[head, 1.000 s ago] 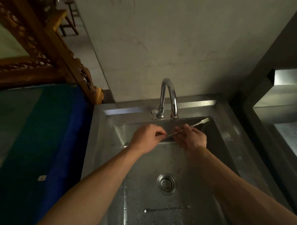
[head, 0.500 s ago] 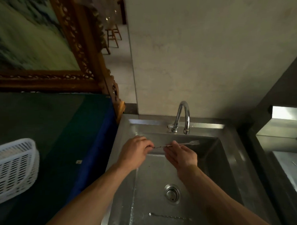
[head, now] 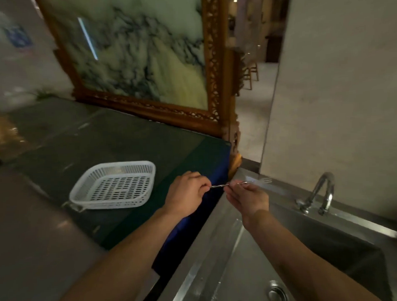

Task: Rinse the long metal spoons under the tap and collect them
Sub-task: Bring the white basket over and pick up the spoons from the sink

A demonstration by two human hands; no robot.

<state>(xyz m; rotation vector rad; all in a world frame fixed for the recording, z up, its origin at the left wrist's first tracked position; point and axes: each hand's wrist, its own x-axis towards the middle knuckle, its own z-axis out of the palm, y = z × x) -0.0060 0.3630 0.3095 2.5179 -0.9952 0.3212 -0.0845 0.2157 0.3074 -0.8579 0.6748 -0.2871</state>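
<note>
slim metal utensil [head: 219, 186], level, forked tip

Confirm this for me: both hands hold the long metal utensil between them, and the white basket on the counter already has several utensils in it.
Not quite. In the head view the white basket holds nothing. The rest stands: the left hand and right hand hold the long metal utensil between them.

Dim room, carved framed panel [head: 144, 55]

The drain [head: 277, 295] is cut off by the bottom edge. The utensil's [head: 257, 182] handle end is hidden inside the left hand [head: 186, 193], and its pronged tip is blurred, perhaps a fork. The painting [head: 140, 55] is smeared by motion.
</note>
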